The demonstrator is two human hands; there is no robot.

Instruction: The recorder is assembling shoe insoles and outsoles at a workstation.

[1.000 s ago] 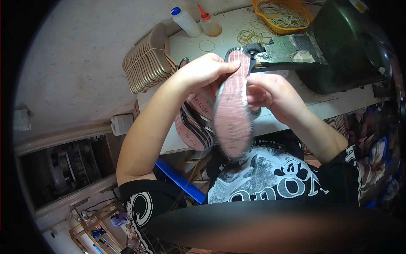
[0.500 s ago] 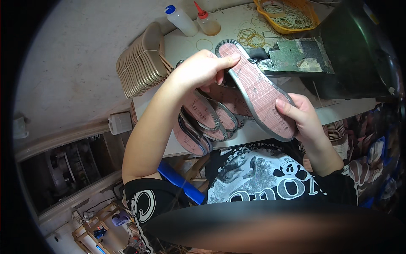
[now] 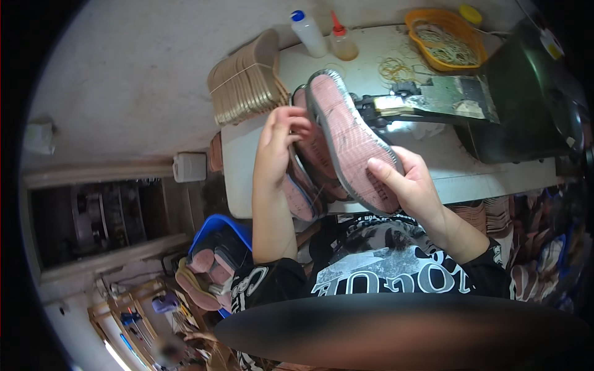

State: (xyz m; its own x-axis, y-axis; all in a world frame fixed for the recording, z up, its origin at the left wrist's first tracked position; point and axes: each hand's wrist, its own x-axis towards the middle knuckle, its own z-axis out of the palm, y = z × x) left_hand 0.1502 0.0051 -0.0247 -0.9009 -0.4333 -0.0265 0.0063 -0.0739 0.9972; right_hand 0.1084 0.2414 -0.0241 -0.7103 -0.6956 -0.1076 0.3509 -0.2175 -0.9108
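My right hand (image 3: 411,185) grips the heel end of a shoe insole (image 3: 349,127), thumb on its pink printed face and fingers behind. The insole stands tilted, its dark grey edging gathered in small pleats around the rim. Beside its left edge is my left hand (image 3: 281,139), fingers loosely bent and slightly blurred, with nothing seen in them. More pink-faced insoles (image 3: 301,196) lie piled on the table behind and below the left hand, partly hidden. Just beyond the held insole sits a dark machine (image 3: 455,99) with a worn green plate.
A banded stack of beige insoles (image 3: 244,83) stands at the table's back left. Behind are a blue-capped bottle (image 3: 309,37), a red-tipped bottle (image 3: 344,46) and a yellow basket (image 3: 444,59) of rubber bands. A blue bin (image 3: 244,227) with pink pieces is at lower left.
My left hand has let go of the insole's upper end and moved down and left of it. The right hand still holds the insole, which is now more upright.
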